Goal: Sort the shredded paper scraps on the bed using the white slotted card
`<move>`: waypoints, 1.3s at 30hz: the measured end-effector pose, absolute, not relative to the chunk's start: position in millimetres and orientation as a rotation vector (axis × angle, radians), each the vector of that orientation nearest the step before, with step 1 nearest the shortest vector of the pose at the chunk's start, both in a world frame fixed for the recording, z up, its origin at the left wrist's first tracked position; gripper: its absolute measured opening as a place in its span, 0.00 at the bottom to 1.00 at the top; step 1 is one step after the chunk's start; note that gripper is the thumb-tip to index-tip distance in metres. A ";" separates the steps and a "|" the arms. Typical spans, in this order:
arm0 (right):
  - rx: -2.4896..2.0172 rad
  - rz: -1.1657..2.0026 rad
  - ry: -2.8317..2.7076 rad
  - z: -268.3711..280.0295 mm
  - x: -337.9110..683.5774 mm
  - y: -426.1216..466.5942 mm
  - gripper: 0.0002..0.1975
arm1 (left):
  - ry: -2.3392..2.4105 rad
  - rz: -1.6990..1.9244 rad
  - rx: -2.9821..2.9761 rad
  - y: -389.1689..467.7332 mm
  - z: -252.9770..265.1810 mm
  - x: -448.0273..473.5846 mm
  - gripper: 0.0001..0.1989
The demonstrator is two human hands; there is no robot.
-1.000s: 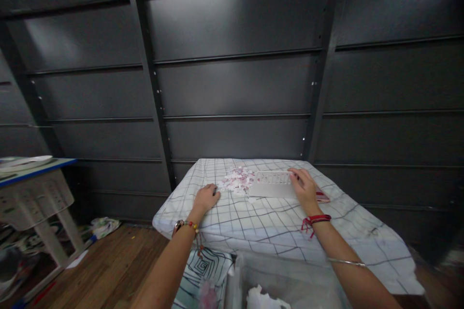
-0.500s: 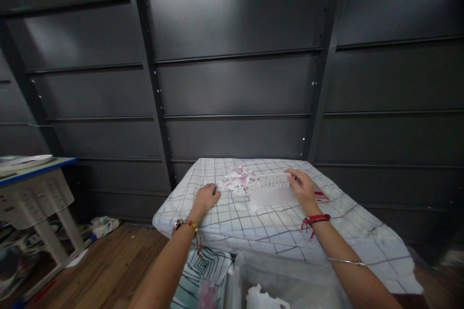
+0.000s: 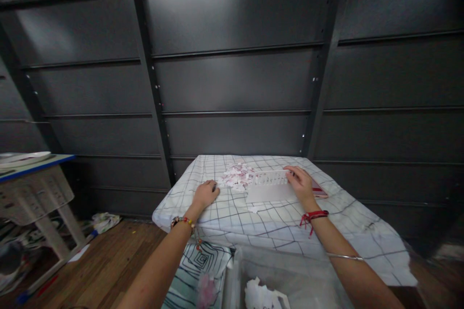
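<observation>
My right hand (image 3: 300, 184) grips the upper right corner of a white sheet (image 3: 270, 193) with a row of cut-out slots along its top. The sheet stands tilted over the checked cloth. On the cloth, my left hand (image 3: 206, 194) rests with curled fingers, left of the sheet; a small dark spot shows at its fingertips, and I cannot make out what it is. Between the hands and a little farther back lies a pile of white and pinkish paper scraps (image 3: 237, 176). One white scrap (image 3: 254, 209) lies just below the sheet's lower edge.
A checked cloth (image 3: 232, 222) covers the table. In front stands a clear plastic bin (image 3: 304, 270) with torn white pieces (image 3: 263, 294) inside. A flat red-and-white item (image 3: 319, 189) lies behind my right hand. At left is a blue-edged desk (image 3: 39, 174); a dark panelled wall (image 3: 235, 87) rises behind.
The white sheet has lifted and tilted slightly in my right hand, and a small scrap shows below it. My left hand has stayed nearly in place. The view has shifted slightly.
</observation>
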State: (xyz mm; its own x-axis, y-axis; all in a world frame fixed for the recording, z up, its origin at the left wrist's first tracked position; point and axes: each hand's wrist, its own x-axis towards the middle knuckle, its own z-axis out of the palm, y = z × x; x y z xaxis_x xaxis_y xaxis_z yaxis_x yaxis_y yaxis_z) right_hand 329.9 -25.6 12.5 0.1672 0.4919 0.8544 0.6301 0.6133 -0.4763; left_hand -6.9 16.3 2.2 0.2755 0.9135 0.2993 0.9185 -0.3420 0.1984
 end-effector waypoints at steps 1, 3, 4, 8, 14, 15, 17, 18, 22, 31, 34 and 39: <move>-1.000 -0.122 -1.477 12.2 329.9 -25.0 0.11 | -1.780 -0.569 -2.508 16.3 2.0 -7.1 0.14; -0.998 -0.115 -1.480 11.6 329.7 -23.4 0.11 | -1.727 -0.597 -2.537 15.7 2.6 -7.4 0.15; -0.997 -0.113 -1.480 11.4 329.5 -22.6 0.11 | -1.691 -0.629 -2.551 15.2 3.3 -7.5 0.15; -0.995 -0.114 -1.481 12.4 327.8 -22.8 0.11 | -1.502 -0.745 -2.641 10.8 8.0 -7.7 0.16; -1.001 -0.103 -1.508 17.1 328.9 -37.5 0.11 | -1.359 -0.399 -2.848 -4.2 11.8 -15.0 0.21; -0.998 -0.097 -1.517 17.4 330.2 -41.2 0.11 | -1.393 -0.322 -2.846 -7.7 11.6 -17.0 0.23; -0.996 -0.078 -1.535 17.2 333.2 -49.6 0.12 | -1.446 -0.233 -2.836 -14.5 11.3 -20.7 0.28; -0.997 -0.069 -1.542 16.8 334.7 -54.2 0.12 | -1.469 -0.217 -2.835 -17.6 11.2 -22.1 0.29; -1.000 -0.071 -1.544 15.0 338.7 -73.2 0.11 | -1.541 -0.209 -2.836 -24.4 10.7 -24.6 0.30; -1.048 -0.183 -1.482 23.7 336.5 -93.7 0.11 | -1.521 -0.306 -2.779 -20.8 2.9 -23.8 0.27; -1.020 -0.160 -1.478 26.7 339.5 -96.1 0.10 | -1.517 -0.314 -2.772 -21.2 3.2 -23.4 0.27; -0.983 -0.122 -1.582 29.6 343.6 -104.9 0.09 | -1.528 -0.287 -2.761 -22.5 4.9 -22.7 0.27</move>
